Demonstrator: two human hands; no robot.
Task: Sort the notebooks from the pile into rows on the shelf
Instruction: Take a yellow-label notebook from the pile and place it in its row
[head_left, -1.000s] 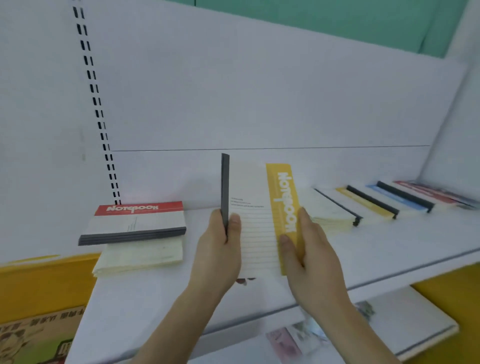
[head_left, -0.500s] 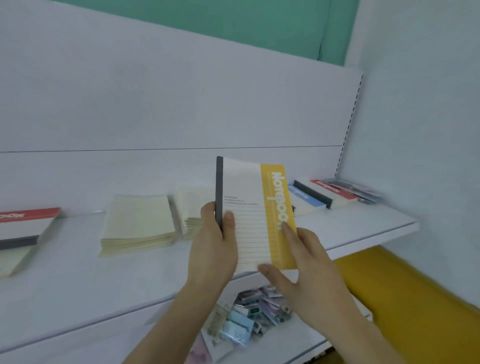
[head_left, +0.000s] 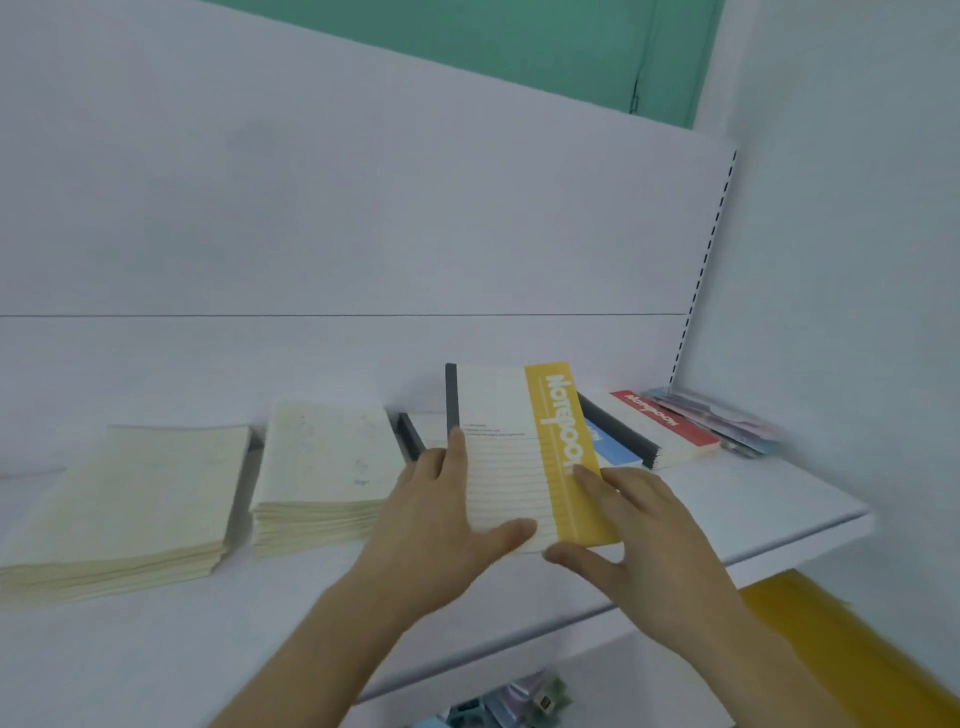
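Observation:
A yellow-banded notebook (head_left: 519, 447) with a dark spine stands tilted above the white shelf (head_left: 753, 499). My left hand (head_left: 441, 519) grips its left edge and lower face, thumb across the bottom. Along its yellow right edge lies my right hand (head_left: 639, 530), fingers on the band and thumb under the lower corner. Behind it lie a blue notebook (head_left: 610, 447), a red notebook (head_left: 662, 423) and a dark-spined notebook (head_left: 413, 441), mostly hidden.
Two cream stacks of notebooks lie on the shelf, one at the far left (head_left: 130, 504) and one beside it (head_left: 322, 467). Pastel booklets (head_left: 727, 421) sit in the right corner by the side wall. Small packets (head_left: 519, 701) lie on the lower shelf.
The view has swung right and closer along the shelf. The yellow notebook has gone lower toward the row by the blue one, and my left thumb has slid across its bottom.

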